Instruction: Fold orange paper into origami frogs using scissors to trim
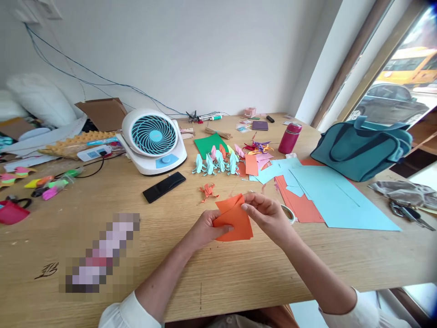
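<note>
Between my hands is a folded orange sheet of paper (235, 224), held just above the wooden table. My left hand (209, 228) grips its left side, with the thumb lying across the front. At the upper right corner, my right hand (262, 208) pinches the paper between thumb and fingers, where a layer folds over. A small orange origami frog (207, 192) sits right behind the paper. Farther back stand several light blue origami figures (220, 163). A roll of tape (288, 213) lies partly hidden behind my right hand.
A white fan (153, 136) and a black phone (164, 187) are at left. Light blue sheets (341, 193), orange sheets (300, 205) and a teal bag (365, 148) lie to the right. A red thermos (290, 138) stands behind; scissors (411, 214) rest at far right.
</note>
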{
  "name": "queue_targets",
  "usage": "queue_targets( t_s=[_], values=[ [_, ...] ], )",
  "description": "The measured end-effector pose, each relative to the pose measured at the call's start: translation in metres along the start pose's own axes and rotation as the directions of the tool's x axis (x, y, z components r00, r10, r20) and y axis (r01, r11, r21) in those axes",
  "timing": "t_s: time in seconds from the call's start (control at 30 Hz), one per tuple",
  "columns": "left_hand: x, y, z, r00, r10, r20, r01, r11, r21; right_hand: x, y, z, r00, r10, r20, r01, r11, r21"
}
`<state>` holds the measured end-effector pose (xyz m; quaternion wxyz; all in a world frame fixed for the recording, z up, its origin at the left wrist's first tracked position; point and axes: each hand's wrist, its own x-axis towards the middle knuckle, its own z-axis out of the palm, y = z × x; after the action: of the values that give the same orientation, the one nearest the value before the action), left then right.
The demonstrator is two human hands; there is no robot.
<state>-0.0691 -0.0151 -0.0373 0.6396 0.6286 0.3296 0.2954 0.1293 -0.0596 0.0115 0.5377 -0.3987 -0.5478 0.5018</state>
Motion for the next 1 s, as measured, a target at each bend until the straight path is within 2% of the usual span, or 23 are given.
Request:
queue_targets(
  t_s=[0.13,0.27,0.33,0.47,0.53,0.7,0.87,1.0],
  values=[
    [0.001,-0.002,-0.001,1.000,0.009,0.014,-0.009,0.999,0.052,0.006,0.002,-0.006,0.991,-0.004,-0.137,0.009,0.999,0.038],
    [0.001,-0.002,-0.001,1.000,0.020,0.015,-0.020,0.999,0.043,0.007,-0.001,-0.013,0.990,-0.004,-0.141,0.008,0.999,0.031],
    [0.001,-0.003,0.000,1.000,0.005,0.019,-0.005,1.000,-0.015,0.004,-0.002,-0.013,0.997,0.009,-0.082,-0.006,1.000,0.027],
    [0.001,-0.005,-0.001,1.000,-0.017,-0.011,0.016,0.993,-0.121,-0.001,0.005,-0.010,0.987,0.080,0.141,-0.083,0.996,0.019],
    [0.002,-0.006,-0.001,0.999,-0.015,-0.031,0.011,0.992,-0.129,-0.001,0.012,-0.010,0.978,0.114,0.174,-0.111,0.994,-0.025],
    [0.003,-0.006,-0.002,1.000,-0.012,-0.006,0.011,0.992,-0.129,0.002,0.027,-0.014,0.986,0.137,0.098,-0.125,0.985,-0.119],
    [0.003,-0.006,-0.005,1.000,-0.021,-0.021,0.019,0.992,-0.128,0.003,0.027,-0.023,0.986,0.143,0.080,-0.131,0.981,-0.140],
    [0.005,-0.009,-0.009,0.996,-0.044,-0.080,0.034,0.992,-0.118,0.013,0.027,-0.044,0.993,0.122,0.004,-0.118,0.965,-0.234]
  ],
)
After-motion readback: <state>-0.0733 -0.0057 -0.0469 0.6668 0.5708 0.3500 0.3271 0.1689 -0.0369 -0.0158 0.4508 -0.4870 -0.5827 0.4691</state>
